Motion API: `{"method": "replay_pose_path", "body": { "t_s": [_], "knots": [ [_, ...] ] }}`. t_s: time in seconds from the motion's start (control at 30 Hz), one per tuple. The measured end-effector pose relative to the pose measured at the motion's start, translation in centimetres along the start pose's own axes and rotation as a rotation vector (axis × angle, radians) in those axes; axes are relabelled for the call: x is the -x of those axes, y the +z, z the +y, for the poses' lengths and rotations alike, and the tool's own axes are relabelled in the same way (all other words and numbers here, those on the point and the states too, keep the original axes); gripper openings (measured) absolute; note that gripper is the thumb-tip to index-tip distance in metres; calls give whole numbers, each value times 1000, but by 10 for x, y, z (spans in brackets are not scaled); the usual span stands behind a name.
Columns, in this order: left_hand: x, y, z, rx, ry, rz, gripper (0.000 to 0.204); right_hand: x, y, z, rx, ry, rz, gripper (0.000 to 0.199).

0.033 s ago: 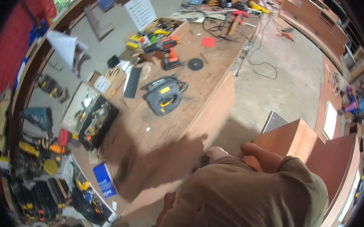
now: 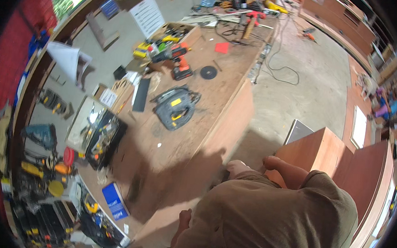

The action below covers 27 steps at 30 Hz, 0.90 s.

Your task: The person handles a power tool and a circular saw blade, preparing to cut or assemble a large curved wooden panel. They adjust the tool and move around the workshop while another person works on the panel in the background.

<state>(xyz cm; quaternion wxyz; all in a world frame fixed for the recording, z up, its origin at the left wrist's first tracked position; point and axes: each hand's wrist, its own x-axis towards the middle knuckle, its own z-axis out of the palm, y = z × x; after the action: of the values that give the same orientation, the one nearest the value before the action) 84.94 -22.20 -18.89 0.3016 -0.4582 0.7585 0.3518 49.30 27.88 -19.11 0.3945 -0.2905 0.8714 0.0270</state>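
My left hand (image 2: 185,216) is low at my left side, close to the front edge of the workbench (image 2: 177,166). Its fingers look curled in, and whatever they might hold is hidden. My right arm (image 2: 287,170) comes out of the brown sleeve and bends in front of my body, beside a wooden cabinet (image 2: 307,147). The fingers of the right hand cannot be made out. On the bench, beyond the left hand, lie a grey-black jigsaw (image 2: 175,107), an orange and black cordless drill (image 2: 179,63), a dark round disc (image 2: 208,72) and a blue packet (image 2: 115,201).
An open black toolbox (image 2: 103,142) full of small tools stands on the bench's left. More tools hang on the wall board, and a wooden tray (image 2: 193,31) holds others. A cable (image 2: 286,82) loops across the floor. Reddish panels stand at my right.
The bench and its tools sit slightly farther left in the view. My arms keep about the same position.
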Motion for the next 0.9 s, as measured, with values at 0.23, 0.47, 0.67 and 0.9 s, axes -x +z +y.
{"method": "replay_pose_path", "body": {
  "t_s": [0.23,0.47,0.67,0.9],
  "knots": [
    [-40,-2,123,225,30,-154,48,24,-57,-11,-670,211,503,23],
    [-68,37,307,-210,274,-273,52,51,-178,71,-606,107,487,27],
    [-74,75,488,-376,373,-343,56,133,-229,215,-633,446,740,33],
    [-83,161,709,-427,507,-493,60,196,-154,346,-753,876,673,39]
  ]
}}
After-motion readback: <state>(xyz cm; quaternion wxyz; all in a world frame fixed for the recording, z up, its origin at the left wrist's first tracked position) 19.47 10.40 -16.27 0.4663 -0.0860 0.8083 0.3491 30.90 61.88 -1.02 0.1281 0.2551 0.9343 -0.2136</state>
